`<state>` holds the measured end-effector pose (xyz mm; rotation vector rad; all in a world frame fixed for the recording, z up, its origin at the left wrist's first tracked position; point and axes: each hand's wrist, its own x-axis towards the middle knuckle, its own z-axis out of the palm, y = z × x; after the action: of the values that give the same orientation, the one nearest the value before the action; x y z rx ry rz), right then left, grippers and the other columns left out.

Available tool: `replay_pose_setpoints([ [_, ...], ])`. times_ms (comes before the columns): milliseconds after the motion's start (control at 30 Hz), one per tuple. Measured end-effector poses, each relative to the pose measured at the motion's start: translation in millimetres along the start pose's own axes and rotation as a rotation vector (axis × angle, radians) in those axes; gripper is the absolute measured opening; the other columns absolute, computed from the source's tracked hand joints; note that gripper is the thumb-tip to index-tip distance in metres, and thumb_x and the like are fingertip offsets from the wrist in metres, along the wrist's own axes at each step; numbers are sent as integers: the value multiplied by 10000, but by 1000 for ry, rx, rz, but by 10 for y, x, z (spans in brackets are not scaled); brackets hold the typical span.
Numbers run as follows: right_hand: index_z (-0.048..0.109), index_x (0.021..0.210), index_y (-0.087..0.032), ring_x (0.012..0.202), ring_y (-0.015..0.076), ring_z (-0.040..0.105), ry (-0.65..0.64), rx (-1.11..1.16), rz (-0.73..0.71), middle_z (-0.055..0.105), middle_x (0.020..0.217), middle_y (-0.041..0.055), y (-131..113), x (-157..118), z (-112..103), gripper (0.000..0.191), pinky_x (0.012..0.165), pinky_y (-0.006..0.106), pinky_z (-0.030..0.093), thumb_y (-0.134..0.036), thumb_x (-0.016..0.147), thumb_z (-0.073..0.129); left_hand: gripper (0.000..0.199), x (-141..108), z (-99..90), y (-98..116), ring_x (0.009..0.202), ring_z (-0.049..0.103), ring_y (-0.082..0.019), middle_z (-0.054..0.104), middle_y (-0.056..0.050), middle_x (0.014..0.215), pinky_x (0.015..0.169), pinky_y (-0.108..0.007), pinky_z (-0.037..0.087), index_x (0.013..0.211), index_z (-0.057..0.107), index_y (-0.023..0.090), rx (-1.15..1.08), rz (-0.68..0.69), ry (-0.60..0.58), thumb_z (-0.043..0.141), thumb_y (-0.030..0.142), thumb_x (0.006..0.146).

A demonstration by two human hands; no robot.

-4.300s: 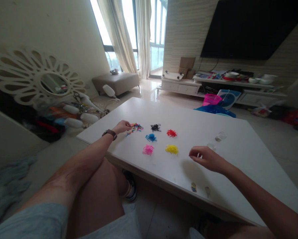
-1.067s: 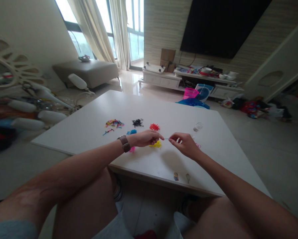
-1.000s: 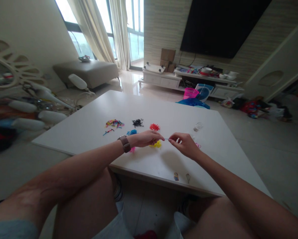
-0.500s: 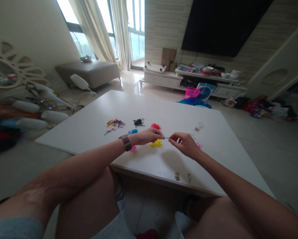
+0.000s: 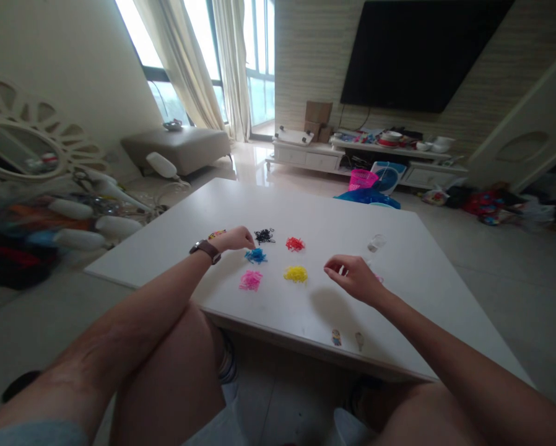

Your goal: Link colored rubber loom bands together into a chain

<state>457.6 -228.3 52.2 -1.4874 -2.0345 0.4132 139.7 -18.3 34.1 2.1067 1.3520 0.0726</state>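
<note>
My left hand (image 5: 238, 238), wearing a brown-strapped watch, reaches over the small blue loops (image 5: 256, 255), which look like rubber bands. Its fingers are pinched at the edge of that pile; what they hold, if anything, is too small to see. My right hand (image 5: 350, 275) hovers above the white table, right of the yellow loops (image 5: 296, 274), with thumb and fingertips curled together. Nothing can be made out between them. Around the hands lie pink loops (image 5: 251, 280), red loops (image 5: 295, 244) and black loops (image 5: 264, 235). A multicoloured pile (image 5: 217, 234) is partly hidden behind my left hand.
On the white table (image 5: 259, 310), a small clear container (image 5: 376, 242) stands at the right. Near the front edge lie a small cartoon figure piece (image 5: 336, 337) and a pale flat piece (image 5: 360, 341). Something pink shows behind my right hand. A white lamp (image 5: 161, 165) stands at the left.
My hands have moved apart; a thin blue strip was between them before. My left hand went left to the blue pile, uncovering the yellow and pink piles. The view has shifted slightly.
</note>
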Motion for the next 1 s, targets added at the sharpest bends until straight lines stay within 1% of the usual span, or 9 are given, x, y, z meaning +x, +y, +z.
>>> replay_pose_setpoints([
  [100,687,807,-187,633,130,601,-4,-12,-7,673,710,4,2,0,-8,110,613,251,449,-199,867,595,197,-19,11,31,683,567,-172,666,-30,645,634,-259,396,694,751,144,-40,-35,7,794,304,587],
  [200,686,803,-186,632,132,601,-12,-20,-4,674,710,7,1,-3,-13,111,609,252,450,-199,866,595,274,-71,46,122,604,512,-126,613,-22,621,577,-244,380,767,751,128,-370,-29,-46,755,392,695],
  [267,686,804,-186,634,133,602,-15,-18,0,675,713,9,4,-4,-7,110,607,253,452,-198,866,596,291,-113,115,240,575,499,-100,607,-31,647,553,-224,395,832,746,104,-706,-31,-160,688,386,790],
  [333,686,808,-187,638,133,605,-17,-10,1,677,719,9,9,-2,8,106,606,253,454,-196,865,597,226,-151,223,405,616,551,-91,642,-63,724,585,-199,449,867,736,74,-990,-50,-292,656,281,827],
  [467,686,824,-190,652,132,611,-8,15,-10,679,736,9,7,17,46,98,605,253,462,-195,870,600,123,-197,503,769,791,667,-131,701,-131,865,751,-196,542,864,714,38,-1238,-41,-521,621,109,825],
  [567,689,849,-188,690,139,620,8,32,-26,682,768,18,-14,38,61,90,618,256,477,-203,877,605,131,-231,694,970,924,697,-167,723,-154,940,880,-231,548,901,704,41,-1288,-27,-601,619,47,801],
  [667,701,893,-185,741,149,624,19,45,-54,682,827,34,-34,52,68,90,639,266,487,-211,881,616,174,-286,825,1074,979,704,-183,731,-174,993,972,-247,512,919,709,30,-1264,35,-649,614,3,775],
  [833,731,972,-202,740,140,602,-16,85,-109,656,896,45,-12,50,114,133,684,281,504,-194,870,646,144,-369,929,1108,974,709,-185,746,-168,973,1052,-289,456,916,731,38,-1156,143,-766,672,65,787],
  [1000,733,1028,-232,728,134,591,-80,135,-174,635,920,44,16,43,200,168,672,274,509,-213,889,642,166,-377,961,1108,986,705,-187,753,-137,976,1072,-316,432,915,744,65,-1099,214,-789,725,126,761],
])
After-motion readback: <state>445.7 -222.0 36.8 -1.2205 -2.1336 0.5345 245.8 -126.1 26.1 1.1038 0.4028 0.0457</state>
